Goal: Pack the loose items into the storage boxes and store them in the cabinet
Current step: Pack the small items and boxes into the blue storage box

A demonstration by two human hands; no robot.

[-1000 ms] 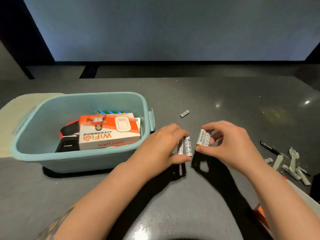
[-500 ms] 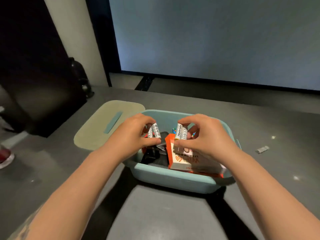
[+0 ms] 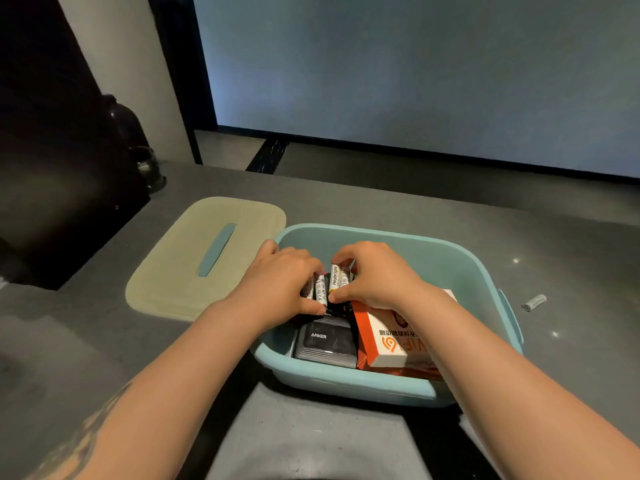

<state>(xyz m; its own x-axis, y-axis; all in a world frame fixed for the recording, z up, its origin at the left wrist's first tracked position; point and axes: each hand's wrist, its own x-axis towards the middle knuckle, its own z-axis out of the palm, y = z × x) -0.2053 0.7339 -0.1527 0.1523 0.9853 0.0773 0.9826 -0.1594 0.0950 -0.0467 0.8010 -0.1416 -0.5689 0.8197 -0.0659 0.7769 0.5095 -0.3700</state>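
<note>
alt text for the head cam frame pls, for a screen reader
Both hands hold white batteries inside an open teal storage box: left hand and right hand each pinch a few. The box holds an orange-and-white carton and black Anker device; its lid lies alongside.

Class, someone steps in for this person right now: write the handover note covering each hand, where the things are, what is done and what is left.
Left hand: grips a few white batteries, inside the teal storage box.
Right hand: pinches two more batteries, also inside the box.
In the box: orange-and-white WiFi carton and black Anker device.
Lid: off, flat on the counter left of the box.
Done: carton and device packed.
Left: release the batteries, fetch the loose battery lying right of the box, fit the lid, store the box in the cabinet.
</note>
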